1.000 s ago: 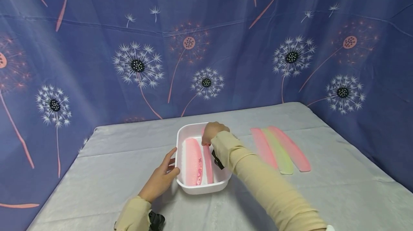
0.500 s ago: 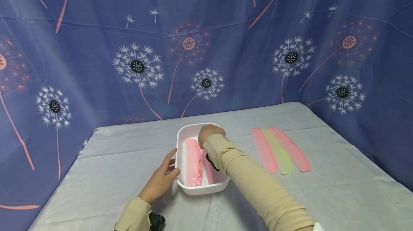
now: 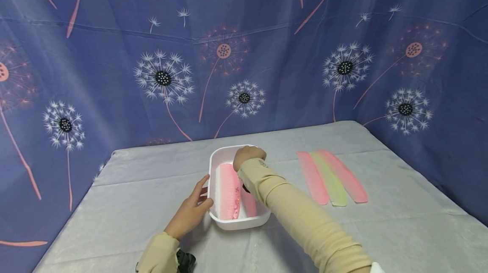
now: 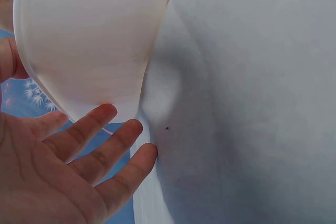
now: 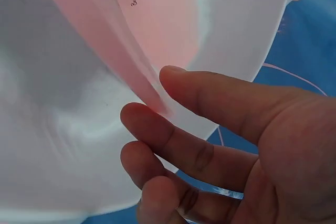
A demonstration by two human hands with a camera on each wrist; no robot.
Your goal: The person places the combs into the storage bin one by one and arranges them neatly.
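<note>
A white plastic tray (image 3: pixel 241 224) stands on the table with two pink combs in it. The left comb (image 3: pixel 230 192) lies flat and bears printed decoration along its spine. Beside it, the right comb (image 5: pixel 105 40) is tilted. My right hand (image 3: pixel 249 157) reaches in from above; in the right wrist view its thumb and index finger pinch the far end of this comb, and the sleeve hides part of it in the head view. My left hand (image 3: pixel 189 214) steadies the tray's left side, with extended fingers (image 4: pixel 105 156) against the outer wall (image 4: pixel 94 40).
To the right of the tray, two pink combs (image 3: pixel 313 180) (image 3: pixel 345 175) and a pale green comb (image 3: pixel 332 180) lie side by side on the grey cloth (image 3: pixel 381 239). A blue dandelion-print curtain (image 3: pixel 282 74) hangs behind the table.
My right hand has moved slightly left with the comb, nearer the decorated one. That comb has gone from edge-on to showing more of its face. The left hand has stayed put.
</note>
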